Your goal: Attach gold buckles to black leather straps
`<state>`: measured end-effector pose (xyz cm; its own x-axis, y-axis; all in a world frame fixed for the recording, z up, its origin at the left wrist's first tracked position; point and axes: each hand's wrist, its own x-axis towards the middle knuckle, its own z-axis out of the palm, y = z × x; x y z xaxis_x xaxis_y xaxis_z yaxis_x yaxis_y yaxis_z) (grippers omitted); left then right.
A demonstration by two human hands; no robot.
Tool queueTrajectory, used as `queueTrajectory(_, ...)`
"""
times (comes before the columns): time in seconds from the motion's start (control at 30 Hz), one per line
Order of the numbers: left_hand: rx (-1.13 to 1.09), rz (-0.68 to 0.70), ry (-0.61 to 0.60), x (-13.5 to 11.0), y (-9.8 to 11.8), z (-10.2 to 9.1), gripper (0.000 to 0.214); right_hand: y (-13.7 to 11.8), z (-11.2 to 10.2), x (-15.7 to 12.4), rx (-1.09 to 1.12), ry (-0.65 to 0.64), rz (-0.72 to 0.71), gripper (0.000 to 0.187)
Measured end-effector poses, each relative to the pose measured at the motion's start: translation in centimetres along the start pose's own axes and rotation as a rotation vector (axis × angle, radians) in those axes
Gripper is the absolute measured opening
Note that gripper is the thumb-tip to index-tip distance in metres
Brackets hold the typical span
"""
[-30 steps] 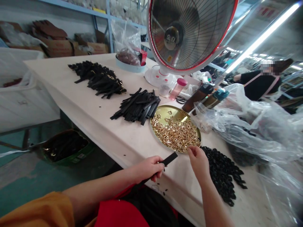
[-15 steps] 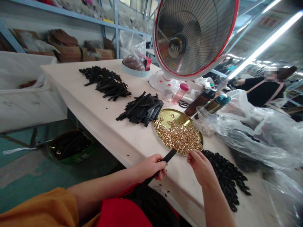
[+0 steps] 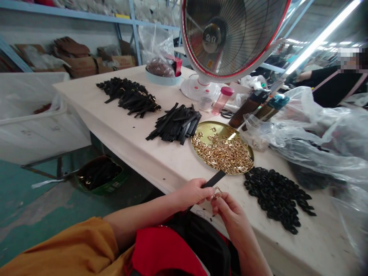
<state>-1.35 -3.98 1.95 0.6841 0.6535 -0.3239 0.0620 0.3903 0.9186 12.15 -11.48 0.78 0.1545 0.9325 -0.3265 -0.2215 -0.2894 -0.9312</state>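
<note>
My left hand [image 3: 198, 191] is closed on a flat black strap [image 3: 215, 178], whose free end points up and right toward the tray. Close beside it, my right hand [image 3: 227, 207] pinches a small gold buckle [image 3: 217, 193] between its fingertips, near the strap; whether the two touch I cannot tell. Beyond both hands is a round gold tray [image 3: 207, 126] heaped with loose gold buckles [image 3: 227, 155]. A stack of black straps [image 3: 175, 124] lies left of the tray. To the right of it is a pile of small black loops [image 3: 276, 195].
Straps with gold fittings [image 3: 126, 96] lie farther back. A round heater [image 3: 211, 38] stands behind the tray, near a pink-lidded bottle [image 3: 222, 101] and dark bottles [image 3: 248, 107]. Plastic bags [image 3: 322, 130] cover the right side. A green bin [image 3: 100, 180] sits on the floor at left.
My right hand has moved from the tray's near edge to beside my left hand, and a gold buckle now shows in its fingers. My left hand still grips the strap.
</note>
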Motion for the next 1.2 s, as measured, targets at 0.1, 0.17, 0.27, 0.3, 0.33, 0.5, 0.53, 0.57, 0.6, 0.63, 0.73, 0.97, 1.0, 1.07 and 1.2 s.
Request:
queueTrajectory(0.1,0.191,0.019,0.021,-0.3,0.2,0.1,0.017,0.7,-0.4,-0.1,-0.135,0.044,-0.051,0.024)
queueTrajectory(0.17,0.319,0.052,0.046,-0.3,0.1,0.1,0.019,1.2,-0.6,-0.2,-0.171,0.045,-0.06,0.025)
queueTrajectory(0.27,0.382,0.076,0.039,-0.3,-0.2,0.2,0.02,1.8,-0.9,-0.3,-0.189,0.032,-0.068,0.025)
queueTrajectory(0.3,0.367,0.063,0.017,-0.3,-0.3,0.3,0.02,2.0,-0.9,-0.4,-0.181,0.028,-0.073,0.025)
queueTrajectory(0.33,0.348,0.052,-0.002,-0.3,-0.4,0.4,0.02,2.2,-0.9,-0.4,-0.166,0.025,-0.078,0.025)
queueTrajectory(0.5,0.483,0.154,0.065,-0.6,-0.5,0.8,0.018,2.5,-0.7,-0.4,-0.144,0.029,-0.086,0.026)
queueTrajectory(0.53,0.561,0.181,0.094,-0.7,-0.5,0.8,0.018,2.4,-0.7,-0.4,-0.184,0.035,-0.095,0.027)
queueTrajectory(0.57,0.645,0.199,0.115,-0.8,-0.5,0.8,0.018,2.3,-0.6,-0.4,-0.238,0.042,-0.11,0.029)
queueTrajectory(0.6,0.733,0.209,0.133,-0.9,-0.5,0.9,0.019,2.3,-0.5,-0.4,-0.299,0.052,-0.129,0.03)
queueTrajectory(0.63,0.819,0.215,0.149,-1.0,-0.6,0.9,0.02,2.2,-0.4,-0.5,-0.361,0.067,-0.148,0.032)
queueTrajectory(0.73,0.999,0.239,0.15,-1.0,-1.0,1.0,0.023,2.1,-0.2,-0.7,-0.503,0.133,-0.189,0.034)
queueTrajectory(0.97,0.95,0.236,0.175,-0.7,-2.1,0.8,0.028,2.5,0.1,-1.2,-0.661,0.206,-0.232,0.031)
queueTrajectory(1.0,0.901,0.224,0.18,-0.6,-2.1,0.8,0.029,2.5,0.2,-1.3,-0.648,0.194,-0.233,0.032)
queueTrajectory(1.07,0.765,0.207,0.172,-0.4,-2.1,0.6,0.029,2.4,0.5,-1.3,-0.59,0.159,-0.228,0.032)
queueTrajectory(1.2,0.6,0.205,0.134,-0.2,-2.0,0.5,0.028,2.1,1.0,-1.3,-0.469,0.101,-0.186,0.034)
